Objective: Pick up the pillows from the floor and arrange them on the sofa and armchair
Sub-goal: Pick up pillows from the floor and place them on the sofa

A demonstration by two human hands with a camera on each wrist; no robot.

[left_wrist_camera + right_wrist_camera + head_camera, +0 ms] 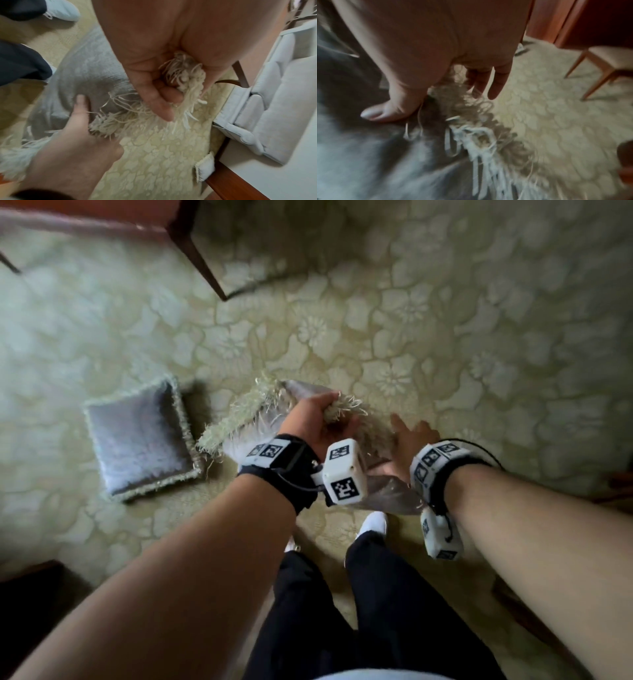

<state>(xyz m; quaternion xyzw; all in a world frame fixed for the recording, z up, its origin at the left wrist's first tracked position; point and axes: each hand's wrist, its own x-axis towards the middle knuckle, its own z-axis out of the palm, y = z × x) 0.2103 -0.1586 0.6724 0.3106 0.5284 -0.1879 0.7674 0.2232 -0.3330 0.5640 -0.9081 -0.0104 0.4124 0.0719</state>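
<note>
A grey pillow (390, 494) edged with cream fringe is lifted off the carpet in front of my legs. My left hand (329, 412) grips a bunch of that fringe at the far corner; the left wrist view shows the strands bunched in the left hand (173, 97). My right hand (407, 429) lies against the pillow's right side with straight, spread fingers. In the right wrist view its thumb (373, 115) presses the grey pillow (368, 155) while the fingers reach past the fringe. A second grey fringed pillow (137, 440) lies flat on the carpet to the left.
A floral cream carpet (445, 320) covers the floor. A dark wooden furniture leg (198, 251) stands at the top. My dark trousers and white shoes (373, 525) are just below the pillow. A pale cushioned seat (274, 108) and a wooden-legged chair (607, 56) are nearby.
</note>
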